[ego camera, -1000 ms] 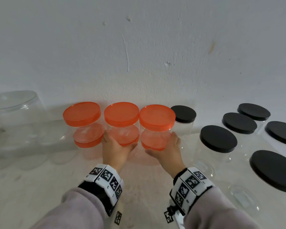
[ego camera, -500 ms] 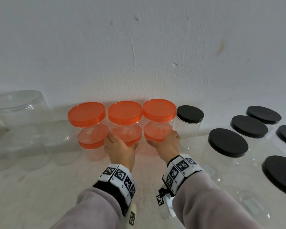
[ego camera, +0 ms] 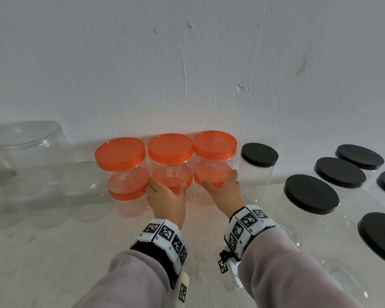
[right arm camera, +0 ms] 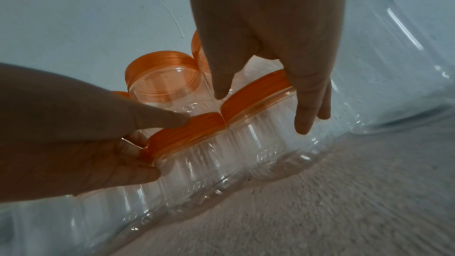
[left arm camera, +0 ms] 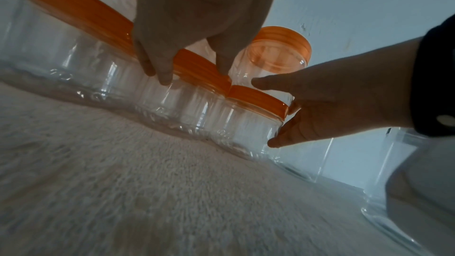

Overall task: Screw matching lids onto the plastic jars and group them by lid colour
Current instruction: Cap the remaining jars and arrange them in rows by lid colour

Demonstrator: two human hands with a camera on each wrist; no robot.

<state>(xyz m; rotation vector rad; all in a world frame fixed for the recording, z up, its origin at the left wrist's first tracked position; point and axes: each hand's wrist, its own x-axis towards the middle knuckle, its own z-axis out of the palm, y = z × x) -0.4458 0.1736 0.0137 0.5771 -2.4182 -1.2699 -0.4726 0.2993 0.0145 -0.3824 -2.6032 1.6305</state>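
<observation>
Your left hand (ego camera: 167, 200) and right hand (ego camera: 226, 192), fingers apparently straight and spread, press the orange jars (ego camera: 170, 165) against the wall (ego camera: 187, 63), bunching them beside the black jars (ego camera: 310, 194).

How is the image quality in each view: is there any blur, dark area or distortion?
Head view: bright and sharp, wide-angle bending toward the edges, the black lids stretched. Left wrist view: backlit, so the left hand is dark; the floor streaks with blur. Right wrist view: the same, the right hand is dark, the orange lids clear.
</observation>
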